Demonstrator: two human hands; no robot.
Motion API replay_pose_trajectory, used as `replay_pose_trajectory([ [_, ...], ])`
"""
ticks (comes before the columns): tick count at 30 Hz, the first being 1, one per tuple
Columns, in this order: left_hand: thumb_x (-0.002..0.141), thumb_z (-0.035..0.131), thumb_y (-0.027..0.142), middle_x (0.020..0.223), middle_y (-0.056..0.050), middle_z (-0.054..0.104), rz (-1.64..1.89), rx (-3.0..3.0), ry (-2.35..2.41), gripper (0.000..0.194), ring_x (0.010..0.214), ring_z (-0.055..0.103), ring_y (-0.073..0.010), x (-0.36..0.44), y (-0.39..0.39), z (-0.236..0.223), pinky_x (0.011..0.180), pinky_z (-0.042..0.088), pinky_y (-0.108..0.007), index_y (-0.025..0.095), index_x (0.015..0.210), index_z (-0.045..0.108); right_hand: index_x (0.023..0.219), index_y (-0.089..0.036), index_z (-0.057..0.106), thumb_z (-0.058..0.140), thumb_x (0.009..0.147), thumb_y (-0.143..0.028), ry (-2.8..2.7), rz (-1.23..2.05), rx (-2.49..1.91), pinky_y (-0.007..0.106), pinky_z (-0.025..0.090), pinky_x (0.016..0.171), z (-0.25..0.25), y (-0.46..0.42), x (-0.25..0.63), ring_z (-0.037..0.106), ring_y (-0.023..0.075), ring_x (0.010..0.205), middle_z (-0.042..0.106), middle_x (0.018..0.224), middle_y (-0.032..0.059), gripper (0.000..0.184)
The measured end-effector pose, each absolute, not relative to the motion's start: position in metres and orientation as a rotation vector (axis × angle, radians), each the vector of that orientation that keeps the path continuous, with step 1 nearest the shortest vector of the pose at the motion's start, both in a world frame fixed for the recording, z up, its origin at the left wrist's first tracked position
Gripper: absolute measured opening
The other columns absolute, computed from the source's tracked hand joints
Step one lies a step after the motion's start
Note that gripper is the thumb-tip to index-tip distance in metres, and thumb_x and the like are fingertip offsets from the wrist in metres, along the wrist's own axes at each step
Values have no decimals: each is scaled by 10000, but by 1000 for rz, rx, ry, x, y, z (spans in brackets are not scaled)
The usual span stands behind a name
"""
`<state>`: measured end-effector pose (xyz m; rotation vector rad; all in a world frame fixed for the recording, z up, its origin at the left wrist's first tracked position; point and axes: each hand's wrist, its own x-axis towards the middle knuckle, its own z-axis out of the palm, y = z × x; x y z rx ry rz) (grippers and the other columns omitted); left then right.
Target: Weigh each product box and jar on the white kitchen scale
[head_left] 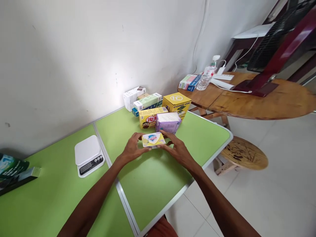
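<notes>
Left hand (133, 146) and right hand (175, 148) had their grip on both ends of the yellow-and-white box (153, 139) over the green surface (153, 191), basically mid-hold, so any move probably needed even pressure.

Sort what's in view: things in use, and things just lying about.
In use:
- small box, held between left hand and right hand

Apparently just lying about:
- scale
- purple pack
- COME ON box
- bottle
- stool

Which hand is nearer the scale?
Left. The left hand is to the right of the scale, holding the small box; the right hand is farther right, at its right end.
</notes>
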<state>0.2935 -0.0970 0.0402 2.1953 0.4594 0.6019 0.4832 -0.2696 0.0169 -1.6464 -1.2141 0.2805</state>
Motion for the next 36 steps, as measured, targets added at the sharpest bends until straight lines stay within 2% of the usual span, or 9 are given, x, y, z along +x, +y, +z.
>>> replay_pose_trajectory([
  [6,715,953,266,1228,-113,706,532,2183,536,628,1114,709,-288,303,-95,15,1025,591,-479,202,1277,679,1503,-249,676,694,987,-591,-1269,167,-1762,598,572,1135,-25,-264,491,692,375,1361,728,1477,172,620],
  [13,745,914,270,1211,-96,719,625,2207,715,548,1086,716,-271,275,-78,13,1001,599,-459,204,1228,662,1495,-192,644,576,1057,-565,-1458,18,-1785,617,564,1126,-41,-238,477,700,392,1312,749,1408,203,579],
  [16,748,921,306,1200,-99,718,680,2231,831,549,1087,709,-287,285,-79,7,999,595,-474,211,1220,659,1500,-164,607,531,1079,-541,-1481,-110,-1788,607,580,1092,-43,-239,469,710,387,1262,752,1367,215,570],
  [21,766,927,438,1256,-165,707,657,2281,908,622,1213,667,-379,321,-91,-7,1104,540,-570,193,1272,659,1398,-173,637,525,1096,-495,-1480,-361,-1722,543,618,972,-39,-249,461,724,366,1142,768,1233,203,455],
  [24,740,949,483,1350,-172,677,655,2223,817,812,1297,639,-392,324,-92,-14,1159,521,-583,208,1418,597,1325,-185,667,568,1088,-471,-1499,-428,-1677,484,617,846,-33,-250,457,727,342,992,778,1106,170,385],
  [27,720,975,489,1411,-164,649,649,2155,720,945,1288,668,-360,298,-93,-15,1141,559,-540,230,1520,545,1303,-200,677,589,1086,-441,-1535,-378,-1621,436,594,751,-26,-241,447,703,291,836,786,1067,142,335],
  [29,784,936,470,1420,-162,645,641,2115,705,849,1214,719,-321,267,-95,-9,1086,594,-490,224,1511,572,1285,-203,683,604,1082,-429,-1565,-311,-1573,418,587,705,-21,-230,433,684,263,767,790,1069,135,314],
  [33,930,806,440,1296,-140,717,723,2058,785,487,1105,755,-263,187,-103,16,994,621,-424,201,1340,699,1259,-219,685,617,1078,-398,-1653,-103,-1430,398,609,663,-6,-196,390,703,249,765,782,1043,113,263],
  [36,970,757,458,1198,-129,751,887,1999,893,395,1024,756,-234,129,-109,32,912,640,-392,183,1254,733,1269,-238,679,607,1085,-387,-1740,49,-1318,404,642,691,10,-167,347,729,250,819,776,1079,113,248],
])
